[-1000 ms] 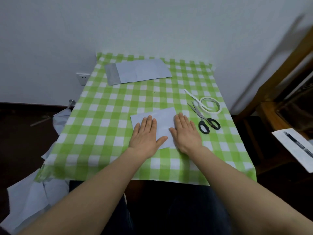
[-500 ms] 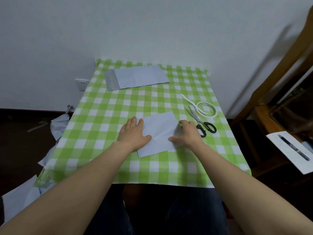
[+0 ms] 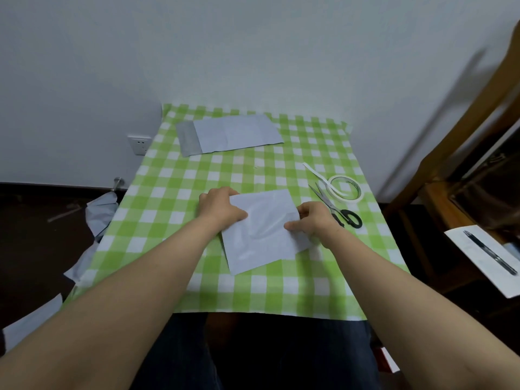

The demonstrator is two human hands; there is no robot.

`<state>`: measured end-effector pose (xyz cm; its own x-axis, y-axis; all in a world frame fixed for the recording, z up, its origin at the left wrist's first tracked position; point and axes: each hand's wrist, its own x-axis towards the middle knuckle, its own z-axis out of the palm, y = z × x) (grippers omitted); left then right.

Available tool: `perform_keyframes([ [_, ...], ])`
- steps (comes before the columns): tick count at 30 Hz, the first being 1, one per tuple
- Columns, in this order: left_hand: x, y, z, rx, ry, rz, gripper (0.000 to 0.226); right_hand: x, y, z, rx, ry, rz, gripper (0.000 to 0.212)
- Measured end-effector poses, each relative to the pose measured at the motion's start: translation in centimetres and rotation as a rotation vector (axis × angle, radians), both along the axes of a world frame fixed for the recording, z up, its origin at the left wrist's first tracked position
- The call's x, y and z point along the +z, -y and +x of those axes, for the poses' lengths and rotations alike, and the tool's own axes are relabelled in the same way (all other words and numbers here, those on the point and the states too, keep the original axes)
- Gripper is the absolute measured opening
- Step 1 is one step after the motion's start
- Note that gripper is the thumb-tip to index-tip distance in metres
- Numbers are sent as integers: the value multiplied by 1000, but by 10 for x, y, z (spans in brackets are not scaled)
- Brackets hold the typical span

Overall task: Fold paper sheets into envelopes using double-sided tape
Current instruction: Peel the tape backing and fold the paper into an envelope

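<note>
A folded pale blue paper sheet lies tilted on the green checked tablecloth, its near part raised a little off the cloth. My left hand grips its left edge, fingers curled round the far left corner. My right hand pinches its right edge with thumb on top. A roll of white double-sided tape with a loose tail lies to the right, beside black-handled scissors. A finished pale blue envelope lies at the back of the table.
A white wall stands right behind the table. Pale blue paper scraps hang and lie off the table's left side. At the right stands wooden furniture, with a white sheet and a pen on it.
Both hands went from lying flat on the paper to its left and right edges and took hold of them. The sheet has turned and shifted nearer to me.
</note>
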<state>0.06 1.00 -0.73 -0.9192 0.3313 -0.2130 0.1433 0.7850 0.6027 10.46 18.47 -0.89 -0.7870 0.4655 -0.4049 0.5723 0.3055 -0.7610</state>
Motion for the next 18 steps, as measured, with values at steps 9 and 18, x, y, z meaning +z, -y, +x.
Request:
perform_keyframes([
  [9,8,10,-10,489,724,986,45,17,-8,-14,-186,-311,-515,5],
  [18,12,9,4,435,631,931,19,16,-10,-15,-230,-291,-559,29],
])
